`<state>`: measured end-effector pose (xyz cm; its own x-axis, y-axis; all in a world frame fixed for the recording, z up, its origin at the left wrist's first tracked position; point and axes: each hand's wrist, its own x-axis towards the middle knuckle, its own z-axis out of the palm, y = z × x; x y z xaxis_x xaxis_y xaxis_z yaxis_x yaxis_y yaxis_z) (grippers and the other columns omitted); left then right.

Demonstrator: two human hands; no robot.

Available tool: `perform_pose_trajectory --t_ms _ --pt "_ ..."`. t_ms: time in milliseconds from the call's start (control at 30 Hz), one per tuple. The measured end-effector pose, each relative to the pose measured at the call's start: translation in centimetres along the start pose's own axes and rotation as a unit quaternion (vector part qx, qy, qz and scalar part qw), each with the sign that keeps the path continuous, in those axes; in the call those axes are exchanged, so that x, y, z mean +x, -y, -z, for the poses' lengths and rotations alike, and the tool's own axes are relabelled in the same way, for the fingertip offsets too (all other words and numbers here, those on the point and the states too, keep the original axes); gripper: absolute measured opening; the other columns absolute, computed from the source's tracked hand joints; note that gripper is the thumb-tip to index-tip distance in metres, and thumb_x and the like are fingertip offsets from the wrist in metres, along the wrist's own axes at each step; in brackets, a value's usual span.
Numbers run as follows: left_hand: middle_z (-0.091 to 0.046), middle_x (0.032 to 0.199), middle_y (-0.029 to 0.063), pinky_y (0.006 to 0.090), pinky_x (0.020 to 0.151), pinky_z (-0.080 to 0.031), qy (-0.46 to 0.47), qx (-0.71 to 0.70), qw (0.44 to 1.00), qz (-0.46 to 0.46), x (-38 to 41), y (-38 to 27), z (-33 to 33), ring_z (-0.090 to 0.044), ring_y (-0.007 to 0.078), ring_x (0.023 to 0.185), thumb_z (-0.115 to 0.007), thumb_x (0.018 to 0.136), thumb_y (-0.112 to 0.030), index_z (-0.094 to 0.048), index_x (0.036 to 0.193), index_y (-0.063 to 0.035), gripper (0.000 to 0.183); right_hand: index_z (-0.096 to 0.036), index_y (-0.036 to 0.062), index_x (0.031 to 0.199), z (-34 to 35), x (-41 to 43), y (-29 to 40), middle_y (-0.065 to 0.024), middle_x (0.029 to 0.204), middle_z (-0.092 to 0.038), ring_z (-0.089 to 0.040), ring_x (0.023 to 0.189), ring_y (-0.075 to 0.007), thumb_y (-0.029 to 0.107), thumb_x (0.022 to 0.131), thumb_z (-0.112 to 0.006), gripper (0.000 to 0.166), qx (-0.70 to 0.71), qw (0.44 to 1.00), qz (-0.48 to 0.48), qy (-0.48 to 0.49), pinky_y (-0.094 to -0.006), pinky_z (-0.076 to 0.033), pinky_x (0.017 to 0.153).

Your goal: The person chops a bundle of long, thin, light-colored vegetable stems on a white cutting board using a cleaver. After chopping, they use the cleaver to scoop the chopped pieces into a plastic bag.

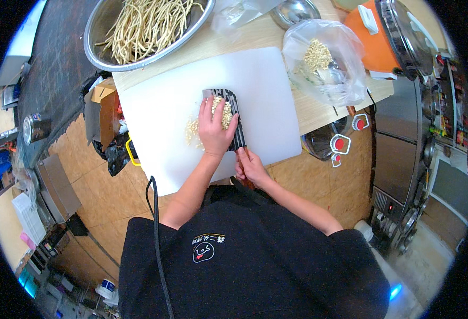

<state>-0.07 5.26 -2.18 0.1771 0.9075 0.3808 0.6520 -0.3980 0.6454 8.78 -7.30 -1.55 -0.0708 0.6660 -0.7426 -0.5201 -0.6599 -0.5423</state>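
My right hand (pixel 253 168) grips the brown handle of a cleaver (pixel 238 119) with a dark, patterned blade. The blade lies flat or nearly so, low over a white cutting board (pixel 262 83). A heap of small, pale chopped pieces (pixel 226 113) sits on the blade. Over this heap rests my left hand (pixel 215 133), palm down, fingers apart and touching the pieces. More pale bits (pixel 192 129) are scattered on the board just left of that hand. What lies beneath the palm is hidden.
A steel bowl (pixel 92 54) of long, pale bean-like strands (pixel 148 30) stands at the back left. Back right, a clear plastic bag (pixel 345 79) contains chopped pieces, near a metal bowl (pixel 295 12) and an orange pot (pixel 367 36). Cardboard box (pixel 108 105) stands left of the board.
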Motion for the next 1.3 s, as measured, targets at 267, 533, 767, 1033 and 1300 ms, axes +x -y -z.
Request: perform_pose_trajectory --t_ms 267,533,767,1033,1300 --pt "-0.051 0.119 0.0196 0.0448 0.092 -0.041 0.032 0.008 0.999 -0.023 2.9 -5.4 -1.2 -0.046 0.0411 0.112 -0.072 0.070 -0.021 -0.059 0.108 -0.0040 0.044 -0.042 0.0085 0.084 1.6 -2.9 3.9 -0.0028 0.051 -0.039 -0.036 0.038 -0.0122 0.047 0.096 -0.034 0.041 0.045 0.999 -0.024 -0.004 -0.0272 -0.035 0.040" --pt "-0.050 0.118 0.0179 0.0435 0.094 -0.039 0.115 -0.032 0.985 -0.122 6.6 -13.7 -5.1 -0.045 0.0388 0.112 -0.070 0.070 -0.026 -0.058 0.108 -0.0043 0.046 -0.043 0.0135 0.087 4.0 -7.7 9.2 0.0024 0.050 -0.034 -0.032 0.038 -0.0088 0.061 0.090 -0.029 0.050 0.145 0.987 -0.002 -0.072 -0.0256 -0.034 0.045" --pt "-0.057 0.103 0.0163 0.0446 0.087 -0.042 0.241 -0.093 0.949 -0.182 13.6 -18.2 -15.1 -0.051 0.0351 0.104 -0.068 0.069 -0.029 -0.062 0.092 -0.0054 0.034 -0.045 0.0142 0.085 8.0 -5.5 17.5 0.0055 0.054 -0.033 -0.033 0.043 -0.0071 0.057 0.091 -0.037 0.044 0.236 0.958 0.097 -0.129 -0.0240 -0.034 0.048" --pt "-0.059 0.099 0.0143 0.0421 0.082 -0.044 0.293 -0.073 0.933 -0.197 21.2 -14.7 -24.0 -0.054 0.0335 0.095 -0.055 0.084 -0.037 -0.064 0.099 -0.0086 0.033 -0.038 0.0082 0.087 12.1 -2.3 24.7 -0.0010 0.067 -0.041 -0.039 0.051 -0.0102 0.043 0.096 -0.035 0.036 0.258 0.944 0.100 -0.180 -0.0299 -0.040 0.051" --pt "-0.060 0.107 0.0129 0.0393 0.090 -0.041 0.184 -0.157 0.910 -0.336 17.2 -16.5 -24.8 -0.052 0.0293 0.104 -0.056 0.082 -0.040 -0.061 0.111 -0.0143 0.039 -0.041 0.0087 0.089 12.4 -4.0 26.0 0.0015 0.065 -0.039 -0.038 0.050 -0.0075 0.042 0.095 -0.039 0.034 0.230 0.953 0.100 -0.168 -0.0252 -0.037 0.050"
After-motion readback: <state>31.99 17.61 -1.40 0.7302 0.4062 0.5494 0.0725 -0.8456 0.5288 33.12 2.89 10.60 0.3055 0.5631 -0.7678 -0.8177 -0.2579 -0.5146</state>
